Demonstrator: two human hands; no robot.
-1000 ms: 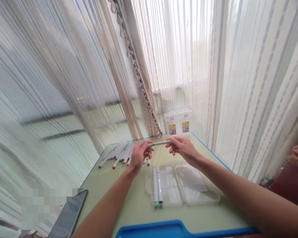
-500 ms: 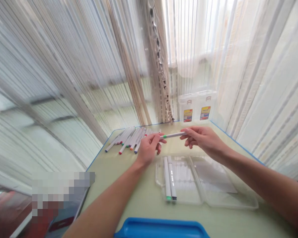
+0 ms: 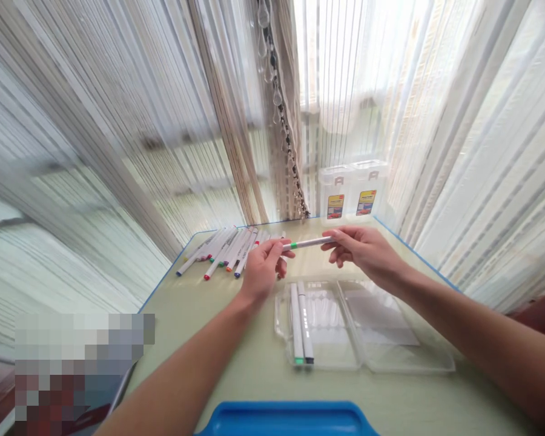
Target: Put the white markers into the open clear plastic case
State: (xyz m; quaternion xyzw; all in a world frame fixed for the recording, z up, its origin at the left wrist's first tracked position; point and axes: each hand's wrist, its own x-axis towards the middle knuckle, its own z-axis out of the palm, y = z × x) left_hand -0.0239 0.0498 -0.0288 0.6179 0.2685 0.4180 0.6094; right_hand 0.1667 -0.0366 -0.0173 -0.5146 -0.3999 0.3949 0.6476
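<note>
A white marker point(image 3: 311, 243) with a green band is held level between my two hands. My left hand point(image 3: 263, 266) pinches its left end, and my right hand point(image 3: 358, 247) pinches its right end. Just below them lies an open clear plastic case point(image 3: 329, 321). Two white markers, one with a green end point(image 3: 296, 327) and one with a dark end point(image 3: 306, 327), rest side by side in the case's left half. Behind my left hand is a loose pile of white markers point(image 3: 222, 251) with coloured ends, partly hidden by that hand.
Two clear cases with yellow labels point(image 3: 345, 191) stand at the table's back edge, against string curtains point(image 3: 172, 121). A blue tray point(image 3: 286, 418) sits at the near edge. A dark flat object, partly pixelated, is at the lower left. A whitish sheet point(image 3: 381, 312) shows at the case's right half.
The view has shifted slightly, so everything sits a little further left. Both hands keep hold of the same marker in nearly the same pose.
</note>
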